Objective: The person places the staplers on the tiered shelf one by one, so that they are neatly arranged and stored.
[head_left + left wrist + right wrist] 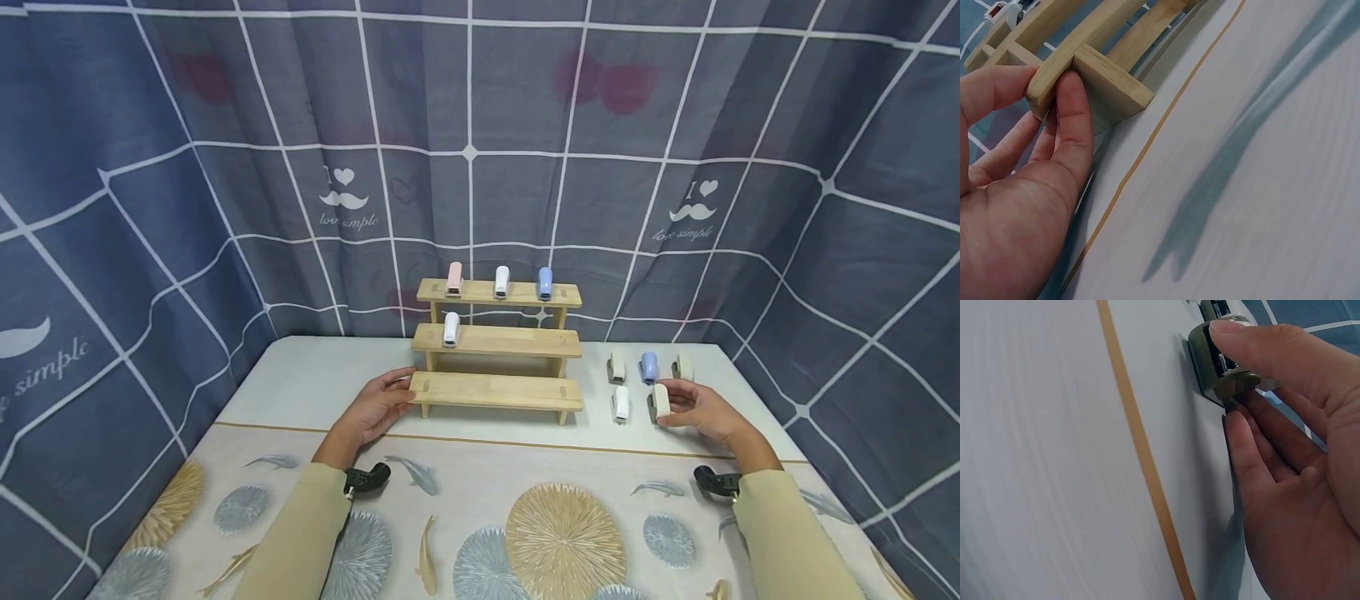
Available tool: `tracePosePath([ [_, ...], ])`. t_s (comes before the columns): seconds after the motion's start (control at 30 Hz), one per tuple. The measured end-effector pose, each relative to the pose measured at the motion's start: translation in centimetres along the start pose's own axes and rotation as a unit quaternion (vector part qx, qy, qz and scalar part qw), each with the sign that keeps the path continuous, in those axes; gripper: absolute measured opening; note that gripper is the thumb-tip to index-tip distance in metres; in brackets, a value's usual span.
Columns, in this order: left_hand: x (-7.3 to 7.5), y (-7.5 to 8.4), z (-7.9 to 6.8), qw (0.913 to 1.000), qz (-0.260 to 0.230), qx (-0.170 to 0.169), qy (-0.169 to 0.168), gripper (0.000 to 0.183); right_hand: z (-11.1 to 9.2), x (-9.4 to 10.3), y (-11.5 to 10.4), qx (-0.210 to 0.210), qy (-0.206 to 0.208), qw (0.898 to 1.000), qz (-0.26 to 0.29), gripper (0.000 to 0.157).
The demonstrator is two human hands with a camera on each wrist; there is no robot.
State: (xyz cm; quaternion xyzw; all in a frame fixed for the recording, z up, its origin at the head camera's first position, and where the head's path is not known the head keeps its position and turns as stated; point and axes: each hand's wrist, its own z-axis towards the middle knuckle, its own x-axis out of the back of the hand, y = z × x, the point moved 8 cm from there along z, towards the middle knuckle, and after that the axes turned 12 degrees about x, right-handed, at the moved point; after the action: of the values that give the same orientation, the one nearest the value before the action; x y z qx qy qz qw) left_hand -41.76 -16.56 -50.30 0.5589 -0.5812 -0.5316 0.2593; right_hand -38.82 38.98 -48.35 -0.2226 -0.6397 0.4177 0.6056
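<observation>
My left hand (pixel 377 407) pinches the left end of the lowest board of a three-tier wooden display stand (pixel 495 392); in the left wrist view the thumb and fingers close on the board's corner (pixel 1047 87). At the right, my right hand (pixel 708 410) holds a pale green mini stapler (pixel 660 402) between thumb and fingers. The right wrist view shows the thumb on the same stapler's side (pixel 1213 362), low over the table. Close by stand a white stapler (pixel 620 404), a blue one (pixel 648 367) and two more pale green ones (pixel 617 367) (pixel 682 367).
On the stand's top board are a pink stapler (pixel 454 279), a white one (pixel 502 282) and a blue one (pixel 544 283). Another white stapler (pixel 451 329) sits at the middle board's left. A checked curtain (pixel 420 200) encloses the table (pixel 315 383) behind and at both sides.
</observation>
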Motion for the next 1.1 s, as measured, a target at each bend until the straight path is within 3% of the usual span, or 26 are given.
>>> tracePosePath([
  [0.7, -0.1, 0.1, -0.2, 0.9999, 0.014, 0.004, 0.007, 0.07, -0.4, -0.1, -1.1, 0.023, 0.033, 0.999, -0.029, 0.086],
  [0.87, -0.2, 0.1, -0.2, 0.9998, 0.022, -0.004, -0.001, 0.07, -0.7, -0.2, -1.1, 0.017, 0.049, 0.999, 0.003, 0.088],
  [1.1, -0.1, 0.1, -0.2, 0.9998, 0.021, -0.003, 0.0, 0.07, -1.1, -0.8, -1.0, 0.019, 0.07, 0.993, 0.089, 0.089],
])
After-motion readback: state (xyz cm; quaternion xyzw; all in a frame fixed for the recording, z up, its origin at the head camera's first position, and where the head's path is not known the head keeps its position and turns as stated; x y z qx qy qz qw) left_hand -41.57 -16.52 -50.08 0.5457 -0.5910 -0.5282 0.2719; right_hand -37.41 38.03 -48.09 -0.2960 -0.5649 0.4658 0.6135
